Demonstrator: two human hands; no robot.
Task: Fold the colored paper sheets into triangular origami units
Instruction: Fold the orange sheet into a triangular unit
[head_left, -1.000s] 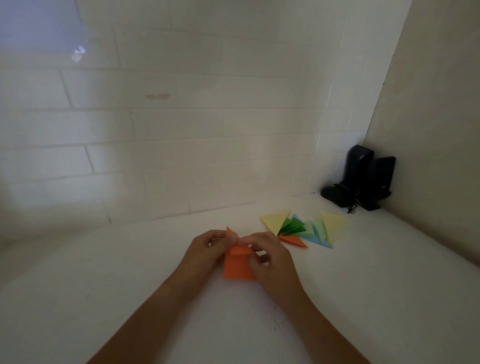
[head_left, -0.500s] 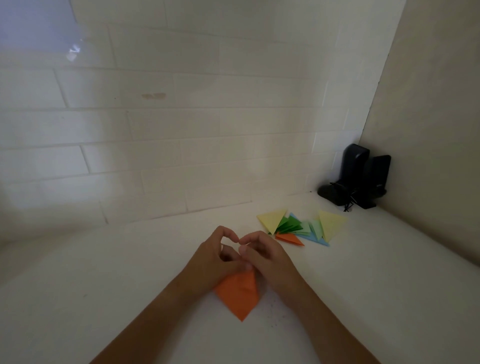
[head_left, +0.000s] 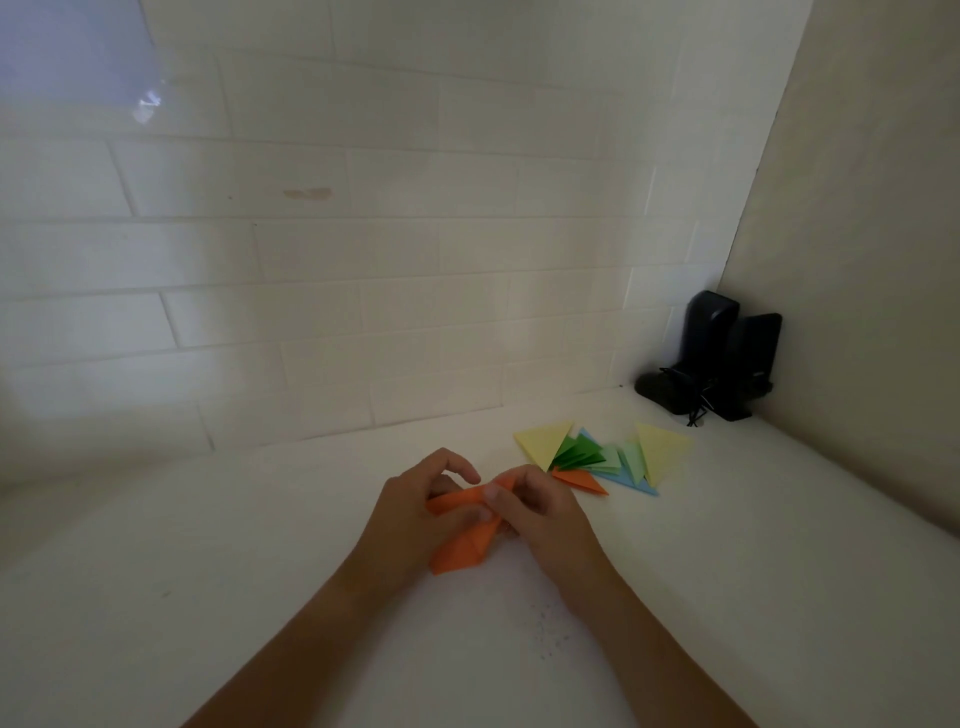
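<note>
A partly folded orange paper (head_left: 464, 548) sits between my two hands just above the white counter, its lower point aimed down and left. My left hand (head_left: 410, 512) grips its upper left part, thumb pressed on top and index finger raised. My right hand (head_left: 543, 512) pinches its upper right edge. Behind and to the right lies a pile of finished triangular units (head_left: 605, 457): two yellow, several green, light blue ones and an orange one.
Two black speakers (head_left: 719, 358) with a cable stand in the back right corner. A white tiled wall (head_left: 363, 260) rises behind the counter and a beige wall (head_left: 872, 260) closes the right side.
The orange paper has been turned and folded: its point, hanging straight down half a second ago, now points down-left, and a flap lies across my left hand's fingers.
</note>
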